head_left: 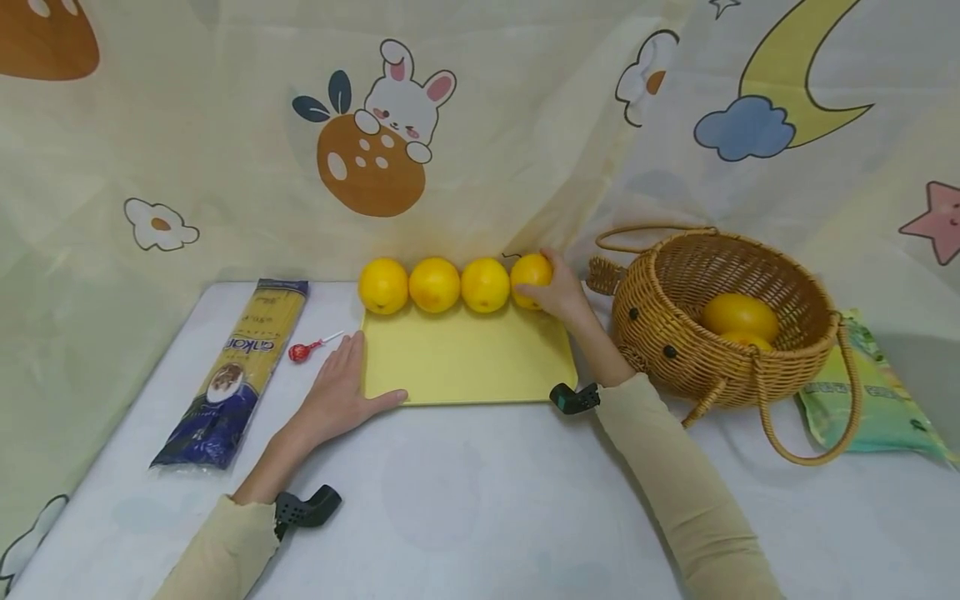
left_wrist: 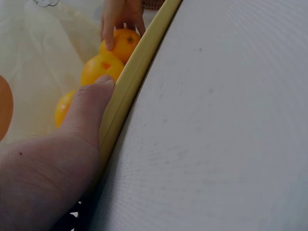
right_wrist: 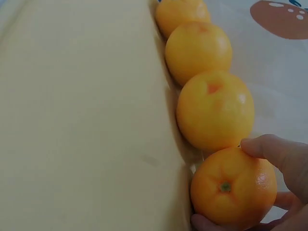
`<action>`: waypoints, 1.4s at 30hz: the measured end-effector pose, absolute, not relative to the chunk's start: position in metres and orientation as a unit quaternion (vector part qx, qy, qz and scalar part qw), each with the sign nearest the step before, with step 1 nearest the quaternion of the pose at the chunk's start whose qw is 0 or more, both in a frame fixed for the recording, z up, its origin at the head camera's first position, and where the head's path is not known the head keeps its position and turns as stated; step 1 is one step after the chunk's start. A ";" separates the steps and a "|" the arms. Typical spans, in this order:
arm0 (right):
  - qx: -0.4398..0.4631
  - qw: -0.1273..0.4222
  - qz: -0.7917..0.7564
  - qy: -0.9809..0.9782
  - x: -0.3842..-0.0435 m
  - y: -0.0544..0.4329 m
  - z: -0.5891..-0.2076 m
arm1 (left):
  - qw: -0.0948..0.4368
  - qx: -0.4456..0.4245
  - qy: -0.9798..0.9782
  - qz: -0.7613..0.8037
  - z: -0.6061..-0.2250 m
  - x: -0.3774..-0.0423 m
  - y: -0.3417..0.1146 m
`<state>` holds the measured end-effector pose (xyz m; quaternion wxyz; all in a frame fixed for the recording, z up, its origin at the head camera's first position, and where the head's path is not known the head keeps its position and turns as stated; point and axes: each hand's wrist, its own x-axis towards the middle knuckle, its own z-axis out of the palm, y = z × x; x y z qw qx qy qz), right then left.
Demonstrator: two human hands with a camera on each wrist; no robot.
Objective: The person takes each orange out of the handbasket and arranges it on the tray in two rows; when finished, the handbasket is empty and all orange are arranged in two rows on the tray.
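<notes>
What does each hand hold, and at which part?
Right hand grips the rightmost orange around its side. Left hand holds nothing; it rests flat against the yellow tray edge.

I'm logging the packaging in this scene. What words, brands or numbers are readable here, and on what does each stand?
"anKor" or similar, uncertain: large white letters running lengthwise on the spaghetti packet; its smaller print is too small to read.
Green bag behind the wicker basket: print blurred, unreadable.
Lollipop, oranges, yellow tray and cartoon curtain: no text visible.
</notes>
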<state>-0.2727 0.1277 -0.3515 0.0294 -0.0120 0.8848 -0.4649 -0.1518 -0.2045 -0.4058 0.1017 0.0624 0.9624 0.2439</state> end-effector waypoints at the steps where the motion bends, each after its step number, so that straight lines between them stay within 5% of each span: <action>1: -0.015 0.028 -0.457 0.889 -0.273 0.128 -0.352 | 0.102 0.062 0.962 0.244 -0.406 -0.152 -0.204; 12: -0.043 -0.003 -0.304 0.952 -0.255 0.125 -0.334 | 0.101 0.063 0.962 0.246 -0.404 -0.151 -0.202; 21: -0.185 -0.075 -0.324 0.925 -0.152 0.147 -0.292 | 0.097 0.065 0.963 0.245 -0.405 -0.152 -0.201; 28: -0.173 -0.064 -0.414 0.891 -0.095 0.195 -0.291 | 0.100 0.064 0.963 0.242 -0.405 -0.152 -0.202; 42: -0.168 -0.059 -0.435 0.883 -0.081 0.215 -0.295 | 0.098 0.062 0.963 0.243 -0.406 -0.151 -0.204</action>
